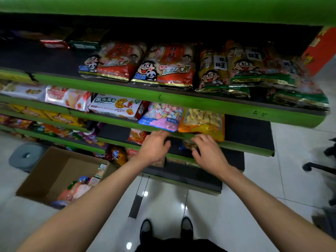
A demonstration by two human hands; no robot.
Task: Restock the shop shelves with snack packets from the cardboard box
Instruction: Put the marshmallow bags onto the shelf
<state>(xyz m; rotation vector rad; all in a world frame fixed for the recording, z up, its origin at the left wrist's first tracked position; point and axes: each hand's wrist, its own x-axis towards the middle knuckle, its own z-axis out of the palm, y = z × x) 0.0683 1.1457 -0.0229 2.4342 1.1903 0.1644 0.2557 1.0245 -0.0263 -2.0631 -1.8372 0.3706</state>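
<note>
In front of green shop shelves, I see both bare arms reaching forward. The left hand (154, 145) lies with fingers relaxed and spread, fingertips touching the lower edge of a pink and blue marshmallow bag (161, 117) on the shelf (116, 120). The right hand (209, 151) is also loosely spread, its grip around nothing, just below an orange bag of yellow cubes (202, 122) that sits beside the marshmallows. On the shelf above lie red rice cracker packets (169, 66). Down on the tiled floor at my left stands the open cardboard box (54, 171), with several snack packets (80, 190) inside.
</note>
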